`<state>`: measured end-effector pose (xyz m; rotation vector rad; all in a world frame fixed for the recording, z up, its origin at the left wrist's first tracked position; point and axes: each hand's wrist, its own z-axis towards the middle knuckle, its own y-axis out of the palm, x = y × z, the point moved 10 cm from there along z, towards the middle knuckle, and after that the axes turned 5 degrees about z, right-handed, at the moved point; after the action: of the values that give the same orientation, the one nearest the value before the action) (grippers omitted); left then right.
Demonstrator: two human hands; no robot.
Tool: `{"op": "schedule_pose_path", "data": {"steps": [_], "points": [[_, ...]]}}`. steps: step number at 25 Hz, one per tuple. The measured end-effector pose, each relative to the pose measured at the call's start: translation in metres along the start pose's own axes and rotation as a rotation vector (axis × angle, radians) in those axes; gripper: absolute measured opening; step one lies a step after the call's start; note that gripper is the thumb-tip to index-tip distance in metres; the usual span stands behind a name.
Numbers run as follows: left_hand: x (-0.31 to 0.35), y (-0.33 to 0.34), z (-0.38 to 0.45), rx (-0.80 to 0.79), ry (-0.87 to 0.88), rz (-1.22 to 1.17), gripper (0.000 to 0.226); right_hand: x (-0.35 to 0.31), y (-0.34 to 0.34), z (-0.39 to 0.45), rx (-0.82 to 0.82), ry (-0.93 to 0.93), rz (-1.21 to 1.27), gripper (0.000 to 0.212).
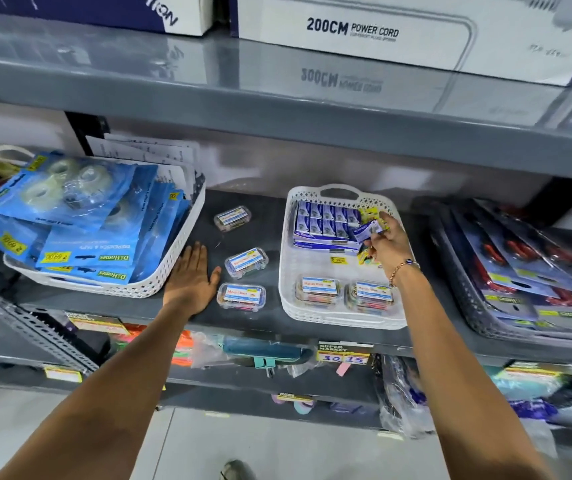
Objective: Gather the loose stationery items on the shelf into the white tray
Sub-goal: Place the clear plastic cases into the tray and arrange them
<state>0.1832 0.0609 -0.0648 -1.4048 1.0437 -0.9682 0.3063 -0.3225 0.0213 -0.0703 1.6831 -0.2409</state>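
Note:
The white tray (315,268) stands on the dark shelf (270,216) at centre right. It holds a block of small blue boxes (326,221) at the back and two clear clip boxes (319,291) at the front. My right hand (386,242) is over the tray's right side, shut on a small blue box (367,232). Three clear clip boxes lie loose on the shelf left of the tray: one far (232,218), one in the middle (246,262), one near (241,296). My left hand (191,277) rests flat and open on the shelf beside them.
A white basket (159,282) full of blue tape-dispenser packs sits to the left, touching my left hand. A grey basket (478,317) of carded packs stands at the right. A grey shelf (277,109) with cardboard boxes hangs close overhead. Price tags line the front edge.

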Motion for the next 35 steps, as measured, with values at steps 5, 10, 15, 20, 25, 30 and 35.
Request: {"op": "schedule_pose_path", "data": {"steps": [5,10,15,20,25,30,35], "points": [[-0.001,0.002,0.001,0.006,-0.002,-0.021,0.066,-0.008,-0.003,0.005,0.122,-0.024,-0.054,0.012],[-0.002,0.003,0.002,0.018,-0.006,-0.015,0.067,-0.009,0.002,0.001,0.227,-0.05,-0.262,0.03],[-0.003,0.004,0.003,0.024,-0.006,-0.012,0.068,-0.001,0.014,-0.002,0.223,-0.065,-0.482,0.059],[-0.004,0.005,0.004,0.028,-0.004,-0.007,0.068,0.002,0.021,0.001,0.084,-0.049,-0.582,0.078],[-0.003,0.004,0.003,0.033,-0.008,-0.003,0.068,-0.014,0.017,-0.004,0.089,-0.141,-0.594,0.039],[-0.004,0.004,0.001,0.036,-0.007,-0.004,0.068,-0.03,0.027,-0.013,0.078,-0.245,-0.753,0.024],[-0.001,0.0,0.001,0.043,-0.002,-0.035,0.067,-0.012,0.045,-0.009,-0.112,-0.158,-0.867,0.035]]}}
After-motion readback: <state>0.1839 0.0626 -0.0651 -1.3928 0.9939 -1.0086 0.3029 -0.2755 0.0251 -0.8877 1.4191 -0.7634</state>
